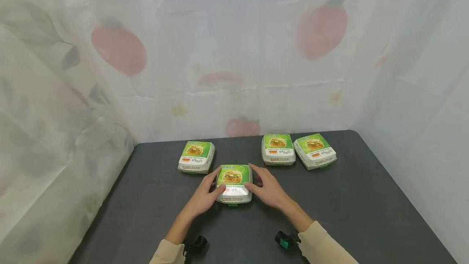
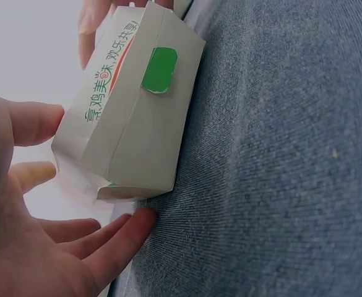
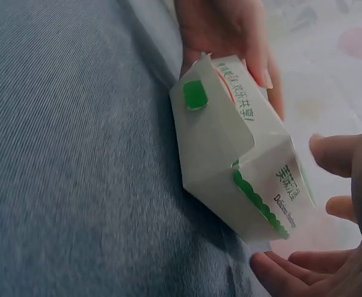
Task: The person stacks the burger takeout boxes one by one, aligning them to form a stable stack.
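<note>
A burger box [image 1: 234,177], green and white with a burger picture on its lid, rests on the dark table between my two hands. My left hand [image 1: 202,197] is at its left side, thumb tip by the lid's edge and fingers [image 2: 119,244] stretched low along the side. At the right side, my right hand [image 1: 270,188] stands with fingers spread; in the right wrist view its thumb [image 3: 332,153] shows a small gap to the box. The box's green front tab [image 2: 160,69] shows in the left wrist view, and the lid is closed.
Behind to the left stands a matching burger box [image 1: 196,157]. Two more, a burger box [image 1: 278,150] and a slightly turned burger box [image 1: 315,151], sit side by side at the back right. Light fruit-print curtains [image 1: 234,52] hang around the table [image 1: 366,207].
</note>
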Tool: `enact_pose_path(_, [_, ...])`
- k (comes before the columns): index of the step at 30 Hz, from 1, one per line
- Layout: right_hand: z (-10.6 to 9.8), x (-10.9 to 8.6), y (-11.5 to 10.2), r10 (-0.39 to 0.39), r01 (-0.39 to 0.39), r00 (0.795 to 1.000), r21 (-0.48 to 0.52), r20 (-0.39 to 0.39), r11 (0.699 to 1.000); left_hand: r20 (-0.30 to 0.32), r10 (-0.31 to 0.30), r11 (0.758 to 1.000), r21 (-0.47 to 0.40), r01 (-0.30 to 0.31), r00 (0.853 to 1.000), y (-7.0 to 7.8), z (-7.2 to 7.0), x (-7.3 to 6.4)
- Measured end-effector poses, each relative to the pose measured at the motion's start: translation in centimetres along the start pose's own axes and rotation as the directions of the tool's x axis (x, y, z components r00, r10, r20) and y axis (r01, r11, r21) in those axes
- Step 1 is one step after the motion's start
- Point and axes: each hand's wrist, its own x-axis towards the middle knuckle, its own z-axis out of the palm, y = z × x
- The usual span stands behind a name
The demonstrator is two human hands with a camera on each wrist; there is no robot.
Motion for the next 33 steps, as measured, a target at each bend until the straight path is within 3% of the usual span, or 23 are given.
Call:
enact_pose_path(13, [0.69,0.58,0.60,0.095,-0.101,0.994,0.142,0.047,0.985,-0.007,-0.039,0.999,-0.002,0.039,0.999,-0.09,0.43,0.17])
enact_pose_path(20, [0.57,0.55,0.38,0.080,-0.090,0.995,0.203,0.059,0.975,-0.015,-0.049,0.999,0.021,0.049,0.999,-0.14,0.48,0.20])
enact_pose_path(33, [0.16,0.34,0.06,0.104,-0.111,0.994,0.228,0.041,0.967,-0.025,-0.039,0.999,0.031,0.040,0.999,0.60,0.68,0.21])
